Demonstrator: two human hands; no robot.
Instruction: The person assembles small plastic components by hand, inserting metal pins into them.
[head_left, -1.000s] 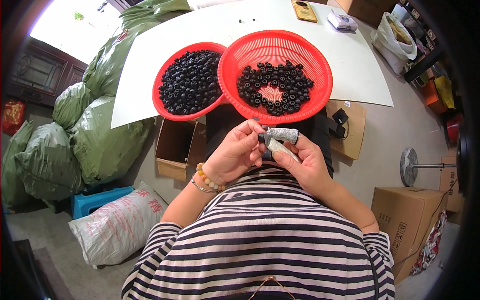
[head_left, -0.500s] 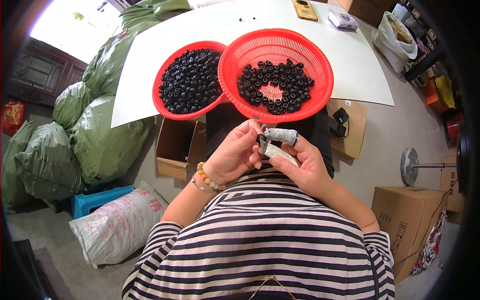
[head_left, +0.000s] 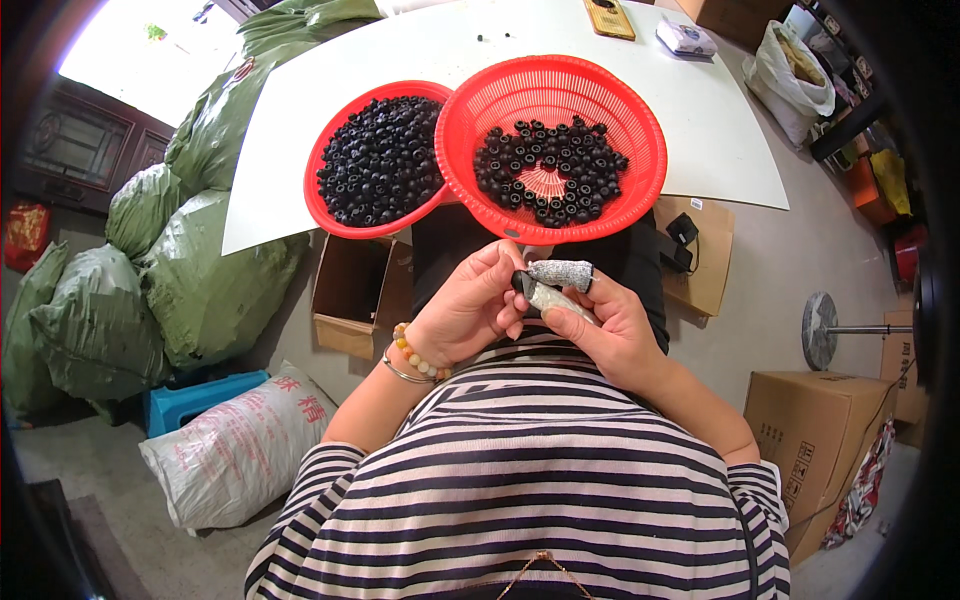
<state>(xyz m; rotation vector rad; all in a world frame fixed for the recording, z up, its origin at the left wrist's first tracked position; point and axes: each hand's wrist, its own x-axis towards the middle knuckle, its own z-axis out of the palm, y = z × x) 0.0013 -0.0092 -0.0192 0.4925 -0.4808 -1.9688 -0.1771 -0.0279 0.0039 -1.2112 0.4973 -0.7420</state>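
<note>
Between the fingertips of my left hand (head_left: 468,305) is a small black round piece (head_left: 519,281). My right hand (head_left: 622,335) grips a short knife (head_left: 556,302) with a whitish wrapped handle, its small blade against or very close to the piece. A grey knitted finger sleeve (head_left: 562,273) covers one finger of that hand. Just beyond both hands, a red slotted basket (head_left: 600,90) holds a loose layer of black round pieces, many showing a ring-shaped opening. To its left, a second red basket (head_left: 318,202) is heaped with similar black pieces; the first overlaps its rim.
Both baskets rest at the near edge of a white table (head_left: 710,150). An open cardboard box (head_left: 345,335) stands below it. Green sacks (head_left: 215,290) and a white woven sack (head_left: 235,450) lie left; a large carton (head_left: 815,410) stands right.
The knife blade has tilted and shifted slightly against the black piece. Both hands stay in nearly the same place, and the baskets look the same.
</note>
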